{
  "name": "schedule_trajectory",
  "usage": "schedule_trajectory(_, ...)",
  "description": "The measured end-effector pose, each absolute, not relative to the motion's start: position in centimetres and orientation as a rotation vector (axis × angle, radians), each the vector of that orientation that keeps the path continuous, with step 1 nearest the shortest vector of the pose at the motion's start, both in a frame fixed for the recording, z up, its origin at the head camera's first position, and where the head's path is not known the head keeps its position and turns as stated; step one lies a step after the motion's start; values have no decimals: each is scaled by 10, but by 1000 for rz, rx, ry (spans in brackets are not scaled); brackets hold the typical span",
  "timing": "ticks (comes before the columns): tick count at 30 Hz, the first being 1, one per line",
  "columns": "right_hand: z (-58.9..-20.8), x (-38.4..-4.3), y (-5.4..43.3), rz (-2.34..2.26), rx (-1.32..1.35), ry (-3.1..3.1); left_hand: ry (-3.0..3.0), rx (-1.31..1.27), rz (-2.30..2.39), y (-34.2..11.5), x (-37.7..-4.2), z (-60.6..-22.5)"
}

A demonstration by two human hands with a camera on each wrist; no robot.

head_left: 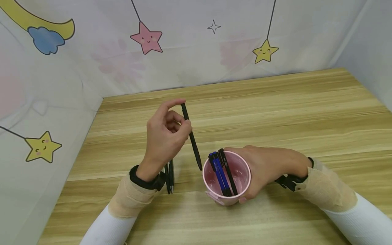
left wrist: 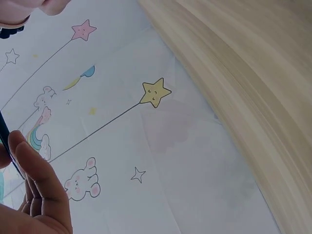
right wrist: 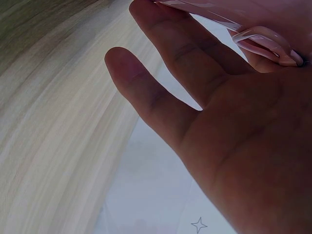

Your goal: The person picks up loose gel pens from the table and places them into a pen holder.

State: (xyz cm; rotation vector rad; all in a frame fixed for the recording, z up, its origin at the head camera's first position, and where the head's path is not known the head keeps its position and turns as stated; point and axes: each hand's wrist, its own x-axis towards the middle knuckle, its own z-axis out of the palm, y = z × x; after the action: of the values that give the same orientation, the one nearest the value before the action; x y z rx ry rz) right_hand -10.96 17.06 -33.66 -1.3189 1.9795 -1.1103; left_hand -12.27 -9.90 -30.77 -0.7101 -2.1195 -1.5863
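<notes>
My left hand (head_left: pixel 168 136) pinches a black pen (head_left: pixel 194 148) between thumb and fingers, one fingertip on its top end. The pen slants with its tip down, just left of the rim of a pink cup (head_left: pixel 243 172). Around the cup's right side my right hand (head_left: pixel 264 166) grips it. Blue pens (head_left: pixel 221 175) and a black pen (head_left: pixel 229 173) lean inside the cup. In the left wrist view the held pen (left wrist: pixel 5 139) shows only partly at the edge. The right wrist view shows a looped pink piece (right wrist: pixel 268 45) on the cup, beside the palm.
More black pens (head_left: pixel 171 177) lie on the wooden table (head_left: pixel 291 112), partly hidden under my left wrist. A white cloth backdrop (head_left: pixel 190 58) with printed stars stands along the table's back and left edges. Dark bands (head_left: pixel 147 180) circle both wrists.
</notes>
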Motion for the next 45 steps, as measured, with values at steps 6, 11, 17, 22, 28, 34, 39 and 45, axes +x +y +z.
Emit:
schedule_trajectory(6,-337,-110,170,-1122,-1309,1955,-2081,-751,-1697,-97,-122,-307)
schedule_trajectory(11,-338,-109,170,-1132,-1312,1950,-2054,-793,-1722,-97,-122,-308)
schedule_trajectory(17,-338,-109,170,-1122,-1312,1962,-2012,-889,-1726,-95,-122,-308)
schedule_trajectory(22,-338,-110,170,-1134,-1315,1936,-1992,-945,-1711,-94,-121,-307)
schedule_trajectory(28,-338,-110,170,-1136,-1301,1937,-1980,-996,-1686,-94,-120,-308)
schedule_trajectory(34,-338,-110,170,-1126,-1290,1946,-1964,-1030,-1658,-94,-121,-309)
schedule_trajectory(39,-337,-110,170,-1122,-1303,1952,-1952,-1051,-1622,-93,-121,-309)
schedule_trajectory(45,-337,-110,171,-1122,-1297,1954,-1954,-1077,-1620,-93,-120,-309)
